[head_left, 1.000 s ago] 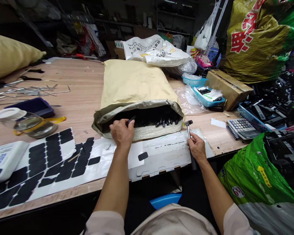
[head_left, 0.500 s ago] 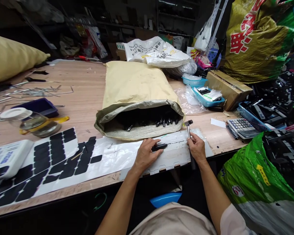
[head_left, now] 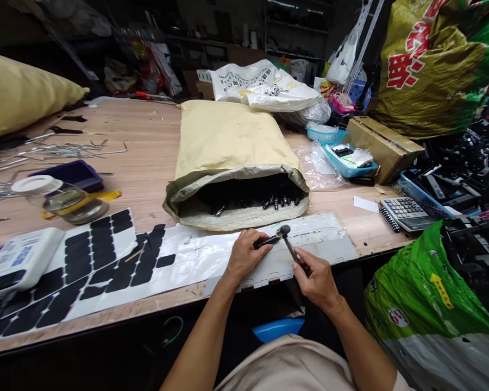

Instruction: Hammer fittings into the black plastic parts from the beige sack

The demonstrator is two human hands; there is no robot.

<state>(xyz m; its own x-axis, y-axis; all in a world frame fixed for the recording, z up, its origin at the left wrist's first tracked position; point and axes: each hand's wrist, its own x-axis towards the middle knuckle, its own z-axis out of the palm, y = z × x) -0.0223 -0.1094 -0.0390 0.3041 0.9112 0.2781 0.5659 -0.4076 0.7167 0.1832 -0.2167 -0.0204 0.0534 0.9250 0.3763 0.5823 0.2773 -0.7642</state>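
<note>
On the white board [head_left: 334,241] at the table's front edge, my left hand [head_left: 245,254] pinches a small black part [head_left: 265,242] between thumb and fingers. My right hand [head_left: 318,276] is wrapped round the handle of a small hammer [head_left: 289,246]. The hammer's head is over the right end of the black part; whether they touch I cannot tell. Just behind the hands lies a big tan sack [head_left: 228,141], its mouth facing me, with several black parts [head_left: 277,202] inside.
Sheets of black stickers [head_left: 101,244], a white device [head_left: 24,258] and a lidded jar [head_left: 73,206] stand at the left. On the right are a calculator [head_left: 405,212], a blue basket [head_left: 350,168], a cardboard box [head_left: 378,146] and a green sack [head_left: 411,282].
My right hand has moved left with the hammer, bringing its head from beside the sack's corner to the black part. My left hand keeps its hold. The view has shifted slightly.
</note>
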